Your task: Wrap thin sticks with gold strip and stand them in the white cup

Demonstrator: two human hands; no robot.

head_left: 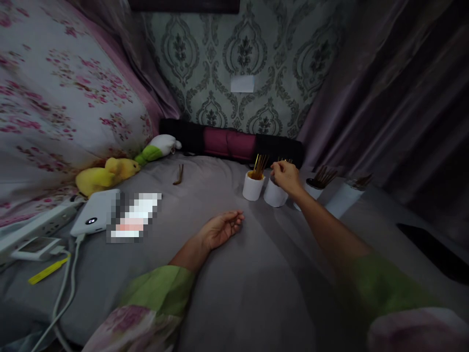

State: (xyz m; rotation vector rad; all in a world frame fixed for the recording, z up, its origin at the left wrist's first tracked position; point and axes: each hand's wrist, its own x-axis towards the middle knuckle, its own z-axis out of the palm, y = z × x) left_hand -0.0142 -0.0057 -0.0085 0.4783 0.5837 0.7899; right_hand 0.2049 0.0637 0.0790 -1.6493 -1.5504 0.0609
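Probably handling sticks (285, 160) in second white cup (274, 195) on grey sheet (234, 298), with right hand (287, 177) fingers bunched, can't tell if pinching one, left hand (223, 229) fingers loosely curled, empty; next likely needs light grip.

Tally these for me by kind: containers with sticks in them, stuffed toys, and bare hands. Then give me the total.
Containers with sticks: 4
Stuffed toys: 2
Bare hands: 2
Total: 8
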